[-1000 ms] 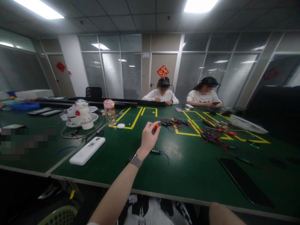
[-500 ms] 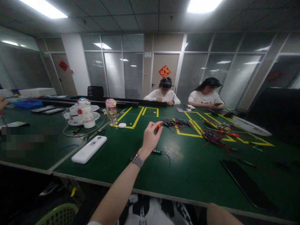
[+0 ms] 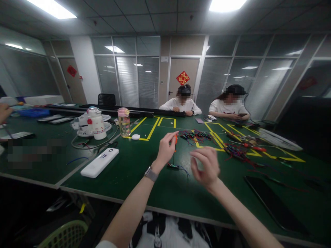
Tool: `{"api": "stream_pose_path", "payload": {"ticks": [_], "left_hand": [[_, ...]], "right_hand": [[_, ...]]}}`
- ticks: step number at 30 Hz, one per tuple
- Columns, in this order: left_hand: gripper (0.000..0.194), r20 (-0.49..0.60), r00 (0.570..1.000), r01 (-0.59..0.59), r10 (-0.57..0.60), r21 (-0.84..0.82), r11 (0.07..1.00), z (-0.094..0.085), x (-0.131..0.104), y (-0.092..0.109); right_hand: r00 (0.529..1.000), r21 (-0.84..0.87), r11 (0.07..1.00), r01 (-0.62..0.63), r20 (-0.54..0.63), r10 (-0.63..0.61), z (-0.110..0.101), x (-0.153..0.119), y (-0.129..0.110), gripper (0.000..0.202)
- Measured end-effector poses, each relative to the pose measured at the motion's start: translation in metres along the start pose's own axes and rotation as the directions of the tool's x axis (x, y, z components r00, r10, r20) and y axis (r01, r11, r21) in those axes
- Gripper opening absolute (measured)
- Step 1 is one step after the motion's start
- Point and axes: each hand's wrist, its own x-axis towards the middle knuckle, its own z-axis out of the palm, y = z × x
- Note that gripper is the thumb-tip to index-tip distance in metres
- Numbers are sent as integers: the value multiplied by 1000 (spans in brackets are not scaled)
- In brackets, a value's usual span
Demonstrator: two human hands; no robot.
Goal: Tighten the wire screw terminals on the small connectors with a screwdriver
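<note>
My left hand [image 3: 167, 150] is closed around a slim orange-handled screwdriver [image 3: 176, 139], held upright. Its thin dark shaft points down at a small green circuit board [image 3: 173, 166] on the table; whether the tip touches is too small to tell. Blue wires [image 3: 184, 170] trail from the board to the right. My right hand [image 3: 207, 165] hovers just right of the board, slightly blurred. Its fingers are curled, with a gap between thumb and forefinger and nothing visible in it.
Beyond my hands lies a pile of wired circuit boards [image 3: 196, 136], with another bundle [image 3: 235, 151] to its right. A black phone [image 3: 274, 203] lies front right and a white power bank [image 3: 100, 162] left. A pink-lidded bottle [image 3: 124, 122] stands behind. Two people sit opposite.
My right hand has risen from the table's near edge to beside the circuit board. My left hand stays nearly in place, and more of the screwdriver shows below its fingers.
</note>
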Motion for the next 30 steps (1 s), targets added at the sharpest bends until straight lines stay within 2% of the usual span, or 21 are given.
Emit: {"api": "stream_pose_path", "payload": {"ticks": [3,4,6,8,12,17,19,22,25,27,30], "left_hand": [[27,10,1000,19,-18,-29,999,0,1,-1],[26,10,1000,24,-24,-38,999,0,1,-2],[25,12,999,34,-34,-59,998,0,1,-3],[25,17,999,43,-42,-77,996,0,1,-3],[25,32,999,39,-37,-62,997,1,1,-1],[15,-91,995,42,-26,176,984,0,-1,2],[18,-107,994,46,-22,228,973,-1,-2,1],[25,-14,999,38,-36,154,987,-4,0,-3],[33,135,986,105,-98,-47,993,-7,4,-9],[29,125,990,76,-73,-24,997,-9,6,-11],[21,51,999,-10,3,133,991,-11,7,-10]], "right_hand": [[994,155,987,-49,103,33,27,13,7,29],[978,211,970,-121,193,80,35,15,10,32],[935,272,942,-195,342,95,49,15,15,36],[917,296,931,-213,389,86,58,13,17,27],[921,298,927,-229,376,107,66,12,16,11],[910,320,904,-284,385,150,75,16,24,9],[907,336,897,-288,395,143,77,16,27,10],[912,355,891,-282,389,134,76,16,28,11],[919,370,891,-265,378,116,74,15,27,10],[920,381,887,-261,376,109,74,15,26,10],[921,377,887,-267,371,119,76,15,27,10]]}}
